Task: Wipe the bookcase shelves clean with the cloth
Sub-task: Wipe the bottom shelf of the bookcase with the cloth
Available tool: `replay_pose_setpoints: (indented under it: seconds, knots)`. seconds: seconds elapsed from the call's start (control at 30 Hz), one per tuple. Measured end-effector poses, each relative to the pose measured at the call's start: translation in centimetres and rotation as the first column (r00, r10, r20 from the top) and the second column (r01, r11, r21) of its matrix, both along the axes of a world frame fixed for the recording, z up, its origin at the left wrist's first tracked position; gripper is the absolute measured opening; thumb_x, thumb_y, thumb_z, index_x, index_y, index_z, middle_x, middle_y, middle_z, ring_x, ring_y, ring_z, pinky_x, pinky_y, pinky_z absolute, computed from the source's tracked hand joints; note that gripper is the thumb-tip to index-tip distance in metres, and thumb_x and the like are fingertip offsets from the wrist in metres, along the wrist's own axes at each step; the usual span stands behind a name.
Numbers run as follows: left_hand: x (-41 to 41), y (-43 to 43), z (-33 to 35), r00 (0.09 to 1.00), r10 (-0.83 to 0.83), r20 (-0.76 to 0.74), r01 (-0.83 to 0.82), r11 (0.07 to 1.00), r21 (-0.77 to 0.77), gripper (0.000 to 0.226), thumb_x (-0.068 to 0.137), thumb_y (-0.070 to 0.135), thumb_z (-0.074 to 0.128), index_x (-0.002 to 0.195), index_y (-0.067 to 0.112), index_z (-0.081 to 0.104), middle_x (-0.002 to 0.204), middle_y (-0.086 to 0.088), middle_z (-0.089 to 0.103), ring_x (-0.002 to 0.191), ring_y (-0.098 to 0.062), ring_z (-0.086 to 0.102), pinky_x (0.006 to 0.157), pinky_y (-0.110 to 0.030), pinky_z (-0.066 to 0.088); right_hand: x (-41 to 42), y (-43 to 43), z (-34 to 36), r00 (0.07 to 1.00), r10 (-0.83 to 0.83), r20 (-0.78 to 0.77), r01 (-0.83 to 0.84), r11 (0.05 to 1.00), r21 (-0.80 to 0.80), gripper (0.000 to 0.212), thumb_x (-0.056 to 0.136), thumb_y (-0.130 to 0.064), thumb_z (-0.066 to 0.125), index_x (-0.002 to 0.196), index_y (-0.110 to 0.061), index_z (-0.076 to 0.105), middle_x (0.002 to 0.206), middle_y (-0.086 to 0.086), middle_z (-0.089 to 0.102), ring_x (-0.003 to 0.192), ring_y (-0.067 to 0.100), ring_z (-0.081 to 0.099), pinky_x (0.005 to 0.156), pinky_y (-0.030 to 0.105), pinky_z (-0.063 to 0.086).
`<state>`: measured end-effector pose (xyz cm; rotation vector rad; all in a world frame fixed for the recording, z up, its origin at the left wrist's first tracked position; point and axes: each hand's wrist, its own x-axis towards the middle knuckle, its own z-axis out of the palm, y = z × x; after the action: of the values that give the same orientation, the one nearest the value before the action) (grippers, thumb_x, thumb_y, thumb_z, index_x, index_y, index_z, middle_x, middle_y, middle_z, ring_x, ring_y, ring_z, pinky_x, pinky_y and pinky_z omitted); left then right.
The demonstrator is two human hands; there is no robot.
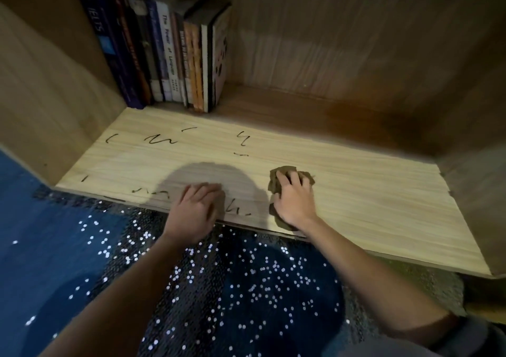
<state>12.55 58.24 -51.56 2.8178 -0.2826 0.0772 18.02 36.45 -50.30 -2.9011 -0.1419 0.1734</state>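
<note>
On woodgrain shelf (356, 192), crumpled brown cloth (273, 187)

Gripping bunched brown cloth (286, 170) with right hand (294, 200) on light wood shelf (369, 200) near front edge, resting left hand (195, 209) flat nearby, with dark scribbles (160, 139) across shelf's left half, upright books (169, 55) in back left corner, blue sequinned fabric (232, 288) below front edge.

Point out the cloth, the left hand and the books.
cloth (273, 185): head view, bunched edge beside the fingers.
left hand (195, 209): head view, back of hand.
books (168, 55): head view, white spine.
</note>
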Motion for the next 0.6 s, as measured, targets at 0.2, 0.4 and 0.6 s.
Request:
replay_pose_setpoints:
  seconds: [0.2,0.4,0.6]
  knots:
    - [-0.9,0.5,-0.3,0.999,-0.012,-0.031,0.016,0.994,0.108,0.051,0.084,0.034,0.033,0.117,0.011,0.064,0.117,-0.003,0.066,0.108,-0.022,0.063,0.106,-0.038,0.033,-5.2,5.1,-1.1,0.905,0.423,0.036,-0.423,0.889,0.178,0.050,0.091,-0.011,0.041,0.137,-0.030,0.041,0.150,-0.005,0.030,0.143,0.016,0.015,0.118,0.039,0.012]
    - [-2.6,-0.2,0.6,0.984,0.056,-0.171,-0.041,0.995,0.090,0.074,0.082,0.043,0.001,0.138,0.021,0.044,0.139,0.004,0.047,0.127,-0.018,0.044,0.113,-0.037,0.022,-2.1,-1.6,-0.7,0.992,0.081,0.092,-0.094,0.985,0.145,0.052,0.087,-0.003,0.042,0.132,-0.029,0.046,0.145,-0.006,0.039,0.137,0.018,0.029,0.111,0.044,0.031]
    - [-3.1,0.6,0.9,0.975,0.016,-0.221,-0.023,0.999,-0.029,0.054,0.097,0.015,0.036,0.149,0.019,0.020,0.155,0.006,0.019,0.141,-0.015,0.021,0.115,-0.031,0.024,-7.6,6.0,-1.4,0.897,0.390,0.206,-0.427,0.887,0.177,0.047,0.087,-0.006,0.040,0.129,-0.021,0.054,0.139,-0.001,0.048,0.133,0.021,0.036,0.109,0.045,0.035]
